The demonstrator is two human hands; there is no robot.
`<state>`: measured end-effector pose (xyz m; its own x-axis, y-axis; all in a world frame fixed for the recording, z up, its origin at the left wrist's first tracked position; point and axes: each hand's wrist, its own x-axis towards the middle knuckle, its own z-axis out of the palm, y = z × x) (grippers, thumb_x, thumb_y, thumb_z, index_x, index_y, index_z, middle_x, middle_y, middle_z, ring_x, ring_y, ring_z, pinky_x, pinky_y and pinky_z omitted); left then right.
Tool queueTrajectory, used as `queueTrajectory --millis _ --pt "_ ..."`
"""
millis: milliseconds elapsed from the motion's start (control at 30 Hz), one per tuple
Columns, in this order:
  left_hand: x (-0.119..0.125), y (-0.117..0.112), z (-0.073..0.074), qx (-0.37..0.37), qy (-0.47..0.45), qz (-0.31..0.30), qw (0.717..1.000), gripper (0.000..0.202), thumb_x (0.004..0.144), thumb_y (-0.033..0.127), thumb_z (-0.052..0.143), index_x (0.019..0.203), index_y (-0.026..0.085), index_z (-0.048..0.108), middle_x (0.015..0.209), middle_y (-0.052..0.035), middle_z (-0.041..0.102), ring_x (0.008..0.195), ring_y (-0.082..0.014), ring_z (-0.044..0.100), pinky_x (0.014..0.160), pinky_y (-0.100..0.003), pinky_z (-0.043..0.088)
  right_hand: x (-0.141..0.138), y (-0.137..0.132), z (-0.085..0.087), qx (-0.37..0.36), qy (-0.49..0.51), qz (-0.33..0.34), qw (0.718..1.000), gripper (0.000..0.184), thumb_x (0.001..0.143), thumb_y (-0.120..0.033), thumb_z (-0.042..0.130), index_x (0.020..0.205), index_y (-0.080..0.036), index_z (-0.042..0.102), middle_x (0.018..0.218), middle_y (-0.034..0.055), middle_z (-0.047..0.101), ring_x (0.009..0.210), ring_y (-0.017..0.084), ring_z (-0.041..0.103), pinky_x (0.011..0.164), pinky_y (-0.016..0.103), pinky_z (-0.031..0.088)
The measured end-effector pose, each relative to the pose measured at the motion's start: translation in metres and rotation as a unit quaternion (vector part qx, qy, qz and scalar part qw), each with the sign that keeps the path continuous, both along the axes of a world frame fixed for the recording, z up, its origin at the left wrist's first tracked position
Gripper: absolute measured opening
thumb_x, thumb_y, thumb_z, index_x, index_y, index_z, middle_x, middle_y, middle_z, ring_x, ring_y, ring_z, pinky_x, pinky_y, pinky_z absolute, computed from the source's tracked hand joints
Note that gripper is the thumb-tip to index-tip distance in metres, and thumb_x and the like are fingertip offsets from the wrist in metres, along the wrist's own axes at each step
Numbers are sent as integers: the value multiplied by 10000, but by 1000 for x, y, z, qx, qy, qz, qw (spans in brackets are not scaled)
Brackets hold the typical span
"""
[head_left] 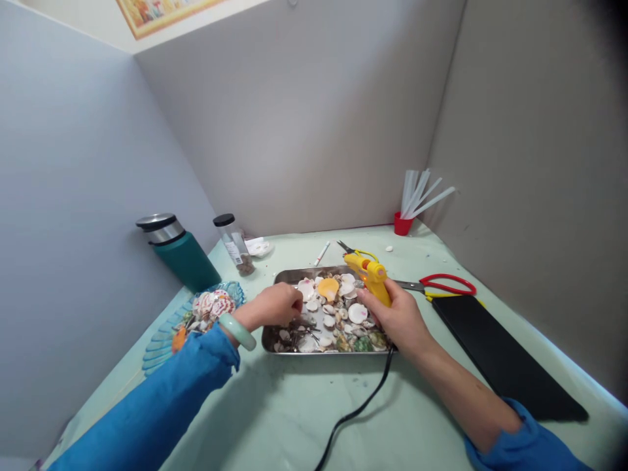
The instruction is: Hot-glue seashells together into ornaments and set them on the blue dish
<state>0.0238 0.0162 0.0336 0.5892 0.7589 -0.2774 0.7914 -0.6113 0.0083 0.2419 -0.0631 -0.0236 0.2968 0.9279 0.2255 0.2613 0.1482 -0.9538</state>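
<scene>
My right hand (pixel 400 320) is wrapped round the handle of a yellow glue gun (pixel 371 273), held above the right side of a metal tray (pixel 324 354). Its black cord (pixel 360 407) runs down toward me. Over the tray's left side hangs my left hand (pixel 280 305), fingers curled inward and pointing down; what they pinch, if anything, is hidden. In the tray lie many seashells, among them an orange shell (pixel 328 288) and a white shell (pixel 358 314). Small dark metal pieces (pixel 305 336) lie under my left fingers.
Left stand a blue glass dish (pixel 156 340) of shells, a teal bottle (pixel 186 261) and a clear jar (pixel 235 245). A red cup (pixel 403 224) holds glue sticks (pixel 417 193). Red-handled scissors (pixel 446 285), yellow scissors (pixel 366 254), a marker (pixel 322 253) and a black slab (pixel 505 353) lie around.
</scene>
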Motion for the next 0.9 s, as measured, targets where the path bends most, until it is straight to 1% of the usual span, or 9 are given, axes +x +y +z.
queueTrajectory --millis 167,267,367,467,533,667,767,833,900 --pt "-10 6 15 -74 -17 -20 997 134 685 224 606 773 206 705 741 -21 703 659 -147 598 586 -210 410 0 0 0 -1 1 4 1000 389 756 -471 619 978 -151 621 476 -75 446 434 114 382 484 246 345" --pt "-14 5 16 -108 -27 -12 994 138 674 214 597 761 197 703 691 -14 687 610 -138 586 543 -201 402 -1 -1 1 -3 4 1 1000 390 752 -467 619 978 -150 626 471 -72 450 432 114 385 474 245 344" --pt "-15 4 16 -147 -34 4 988 161 691 228 577 777 195 709 587 4 646 514 -121 560 490 -191 397 -1 0 1 -2 -1 -4 1000 389 747 -468 621 969 -149 632 478 -67 462 437 116 396 478 247 351" --pt "-16 4 17 -177 -44 14 983 203 718 215 539 805 198 722 525 16 614 474 -111 544 487 -184 410 0 0 0 -1 -10 -8 1000 397 750 -464 620 987 -146 628 480 -64 465 440 118 399 473 245 349" --pt "-16 4 18 -188 -50 18 981 226 719 192 526 817 200 729 539 12 628 481 -112 552 496 -185 418 0 0 0 2 -12 -9 1000 396 752 -460 618 992 -145 624 483 -62 462 441 117 395 464 241 342" --pt "-16 5 17 -206 -56 23 977 258 702 155 512 835 206 727 666 -3 696 525 -118 595 515 -190 435 0 0 0 0 -12 -2 1000 387 763 -457 610 999 -151 613 488 -64 453 442 115 389 461 238 336" --pt "-16 5 16 -208 -67 30 975 271 715 177 514 906 204 704 727 -13 714 557 -124 621 523 -192 446 -1 -1 0 -6 -13 -4 1000 382 767 -462 607 1001 -160 607 486 -69 449 440 113 385 468 239 333" --pt "-15 5 16 -187 -86 37 978 291 738 194 501 969 199 679 764 -20 721 593 -128 635 547 -194 454 -1 -1 1 -9 -12 -5 1000 380 767 -466 608 999 -165 604 485 -71 446 441 113 384 470 238 330" --pt "-12 5 17 -135 -117 37 983 311 747 206 501 1014 194 659 798 -29 727 630 -134 643 580 -200 460 -1 -2 1 -11 -11 -5 1000 374 766 -468 611 990 -169 603 487 -70 447 444 113 387 469 237 328"
